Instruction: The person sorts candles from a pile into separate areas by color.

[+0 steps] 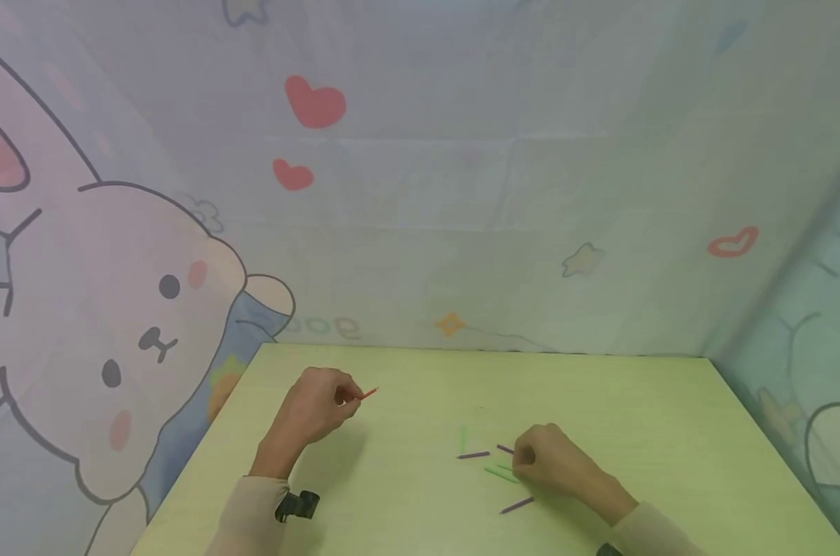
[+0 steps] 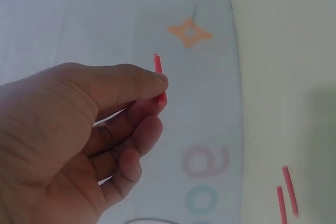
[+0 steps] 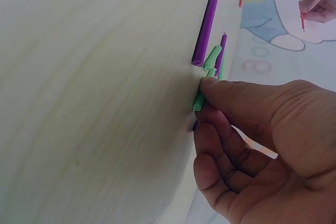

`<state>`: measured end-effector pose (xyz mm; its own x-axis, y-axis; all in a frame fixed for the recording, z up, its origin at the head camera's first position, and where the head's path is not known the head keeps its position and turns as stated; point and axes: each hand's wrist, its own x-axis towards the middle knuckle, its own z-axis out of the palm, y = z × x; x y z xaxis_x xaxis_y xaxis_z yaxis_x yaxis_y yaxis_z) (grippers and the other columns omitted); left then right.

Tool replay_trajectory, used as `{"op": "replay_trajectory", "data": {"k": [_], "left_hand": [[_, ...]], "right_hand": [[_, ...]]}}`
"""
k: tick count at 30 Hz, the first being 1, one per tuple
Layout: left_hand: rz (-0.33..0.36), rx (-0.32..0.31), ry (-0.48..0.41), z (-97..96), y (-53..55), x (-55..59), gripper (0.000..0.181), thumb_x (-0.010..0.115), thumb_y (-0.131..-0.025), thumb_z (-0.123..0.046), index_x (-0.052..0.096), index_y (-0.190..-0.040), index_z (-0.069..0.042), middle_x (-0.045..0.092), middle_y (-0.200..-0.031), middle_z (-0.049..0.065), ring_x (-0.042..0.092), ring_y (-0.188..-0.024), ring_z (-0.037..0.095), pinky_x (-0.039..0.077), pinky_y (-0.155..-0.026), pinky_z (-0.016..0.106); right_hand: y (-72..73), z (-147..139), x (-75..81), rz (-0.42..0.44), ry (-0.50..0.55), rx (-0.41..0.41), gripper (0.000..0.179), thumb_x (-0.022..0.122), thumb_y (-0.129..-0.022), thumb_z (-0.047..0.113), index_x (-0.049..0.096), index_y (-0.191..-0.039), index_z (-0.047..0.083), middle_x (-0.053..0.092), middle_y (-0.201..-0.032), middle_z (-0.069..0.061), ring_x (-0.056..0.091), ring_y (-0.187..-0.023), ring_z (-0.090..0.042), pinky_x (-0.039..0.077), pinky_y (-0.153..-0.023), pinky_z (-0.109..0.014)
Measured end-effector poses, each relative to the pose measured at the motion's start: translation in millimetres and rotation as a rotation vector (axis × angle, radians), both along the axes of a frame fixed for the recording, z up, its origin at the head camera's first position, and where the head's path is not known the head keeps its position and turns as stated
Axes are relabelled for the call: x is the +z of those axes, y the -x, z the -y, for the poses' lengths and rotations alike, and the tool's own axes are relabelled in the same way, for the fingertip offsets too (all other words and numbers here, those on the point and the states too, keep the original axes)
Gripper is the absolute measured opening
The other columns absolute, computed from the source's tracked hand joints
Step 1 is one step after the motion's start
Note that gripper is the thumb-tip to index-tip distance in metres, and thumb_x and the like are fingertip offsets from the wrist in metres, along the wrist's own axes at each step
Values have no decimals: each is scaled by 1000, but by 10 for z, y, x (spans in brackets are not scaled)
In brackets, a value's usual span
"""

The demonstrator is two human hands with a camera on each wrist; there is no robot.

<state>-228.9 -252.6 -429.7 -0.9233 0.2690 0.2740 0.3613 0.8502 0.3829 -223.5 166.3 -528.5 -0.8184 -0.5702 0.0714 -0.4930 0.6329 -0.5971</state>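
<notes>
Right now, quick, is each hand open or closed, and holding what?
Left hand: closed, pinching a red stick.
Right hand: closed, thumb and finger pinching a green stick.

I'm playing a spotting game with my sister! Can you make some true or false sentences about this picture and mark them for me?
1. The left hand pinches a red stick. True.
2. The right hand is touching a red stick. False: it is touching a green stick.
3. Purple sticks lie on the table. True.
4. The biggest heart is blue. False: it is red.
</notes>
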Motion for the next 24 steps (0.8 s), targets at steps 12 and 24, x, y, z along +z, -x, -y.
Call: {"op": "replay_trajectory", "data": {"k": [12, 24], "left_hand": [[8, 85, 8, 344, 200, -201, 9, 85, -92, -5, 87, -94, -13, 77, -84, -5, 68, -76, 11, 59, -68, 35], [57, 159, 21, 597, 304, -518, 5, 87, -92, -7, 86, -97, -9, 77, -87, -1, 70, -80, 17, 60, -69, 41]], "right_hand": [[-8, 3, 7, -21, -3, 0, 22, 78, -86, -4, 79, -81, 17, 74, -82, 14, 65, -78, -1, 62, -78, -27], [-17, -1, 10, -3, 16, 2, 20, 78, -89, -4, 78, -82, 15, 71, -81, 12, 61, -75, 0, 58, -71, -24]]}}
